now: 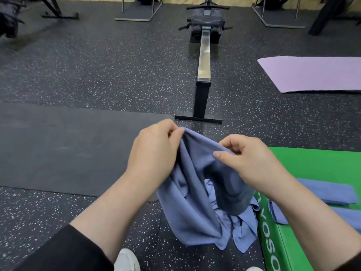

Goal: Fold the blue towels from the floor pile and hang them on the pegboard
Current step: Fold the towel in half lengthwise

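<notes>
Head view: my left hand [154, 151] and right hand [248, 161] each pinch the top edge of a blue towel [197, 192], hanging limp just left of the green mat [312, 165]. Soft, light cloth; I'd grip corners.

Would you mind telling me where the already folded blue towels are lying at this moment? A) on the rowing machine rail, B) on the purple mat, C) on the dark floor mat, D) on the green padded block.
D: two folded blue towels lie flat on the green padded block at the right, while both hands pinch the top edge of a hanging blue towel in front of it.
</notes>
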`<action>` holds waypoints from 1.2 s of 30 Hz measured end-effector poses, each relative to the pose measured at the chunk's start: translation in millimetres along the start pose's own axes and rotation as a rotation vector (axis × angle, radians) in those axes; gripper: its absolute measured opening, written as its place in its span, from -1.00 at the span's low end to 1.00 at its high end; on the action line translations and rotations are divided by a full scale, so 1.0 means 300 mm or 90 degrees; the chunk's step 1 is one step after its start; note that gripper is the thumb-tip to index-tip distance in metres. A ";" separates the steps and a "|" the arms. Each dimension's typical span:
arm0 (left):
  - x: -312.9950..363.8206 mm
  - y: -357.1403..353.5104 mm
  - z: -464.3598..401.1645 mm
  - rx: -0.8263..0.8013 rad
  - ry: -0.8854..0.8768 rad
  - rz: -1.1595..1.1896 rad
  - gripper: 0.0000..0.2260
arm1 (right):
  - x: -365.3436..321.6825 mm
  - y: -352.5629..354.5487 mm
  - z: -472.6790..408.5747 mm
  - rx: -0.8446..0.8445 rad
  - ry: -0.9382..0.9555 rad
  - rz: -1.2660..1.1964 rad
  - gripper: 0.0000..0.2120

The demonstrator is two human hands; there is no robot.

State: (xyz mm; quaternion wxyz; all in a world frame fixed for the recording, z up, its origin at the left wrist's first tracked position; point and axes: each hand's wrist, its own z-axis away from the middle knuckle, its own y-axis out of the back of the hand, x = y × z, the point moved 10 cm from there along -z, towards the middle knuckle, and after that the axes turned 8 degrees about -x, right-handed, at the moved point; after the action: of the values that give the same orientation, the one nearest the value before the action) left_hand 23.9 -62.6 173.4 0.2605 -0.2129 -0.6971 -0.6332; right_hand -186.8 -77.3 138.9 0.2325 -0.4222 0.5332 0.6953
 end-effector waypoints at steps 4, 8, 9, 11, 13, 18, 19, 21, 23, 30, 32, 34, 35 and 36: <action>0.007 0.011 -0.013 -0.042 -0.029 0.043 -0.90 | -0.025 0.013 0.006 0.019 0.017 -0.006 -0.88; 0.115 -0.155 0.056 -0.283 -0.139 -0.030 -0.69 | -0.085 -0.024 0.012 -0.010 0.062 -0.021 -0.82; 0.122 -0.176 0.062 -0.300 -0.144 -0.058 -0.81 | -0.091 -0.030 0.013 -0.017 0.065 -0.027 -0.80; 0.111 -0.177 0.057 -0.291 -0.128 -0.050 -0.83 | -0.080 -0.032 0.011 -0.023 0.058 -0.034 -0.81; 0.076 -0.135 0.026 -0.223 -0.088 -0.034 -0.76 | -0.057 -0.026 0.010 -0.032 0.039 -0.046 -0.89; -0.039 -0.034 -0.024 -0.089 0.020 -0.073 -0.73 | -0.019 0.005 0.017 -0.047 0.009 -0.030 -0.72; -0.051 -0.036 -0.027 -0.088 0.024 -0.079 -0.72 | -0.014 0.010 0.016 -0.043 0.006 -0.039 -0.72; -0.057 -0.057 -0.029 -0.109 0.021 -0.076 -0.77 | -0.001 0.012 0.009 -0.030 0.001 -0.048 -0.75; -0.058 -0.089 -0.024 -0.157 0.030 -0.018 -0.86 | 0.012 0.012 0.003 -0.006 -0.006 -0.053 -0.77; -0.046 -0.130 0.001 -0.161 0.088 0.354 -0.91 | 0.007 -0.040 0.008 -0.013 -0.022 -0.097 -0.84; -0.021 -0.149 0.008 -0.174 0.082 0.417 -0.85 | -0.019 -0.061 0.009 -0.031 -0.009 -0.090 -0.87; -0.004 -0.170 0.015 -0.195 0.082 0.479 -0.79 | -0.044 -0.096 0.013 -0.065 -0.001 -0.092 -0.77; 0.003 -0.180 0.021 -0.207 0.087 0.507 -0.77 | -0.054 -0.110 0.013 -0.078 0.004 -0.097 -0.74; 0.009 -0.186 0.024 -0.215 0.094 0.524 -0.75 | -0.060 -0.118 0.013 -0.085 0.009 -0.098 -0.72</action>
State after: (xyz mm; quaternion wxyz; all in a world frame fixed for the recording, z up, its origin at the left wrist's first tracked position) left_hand -13.9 -61.5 131.7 0.5014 -0.4659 -0.4210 -0.5952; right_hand -150.9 -59.9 135.0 0.2529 -0.4816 0.4532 0.7062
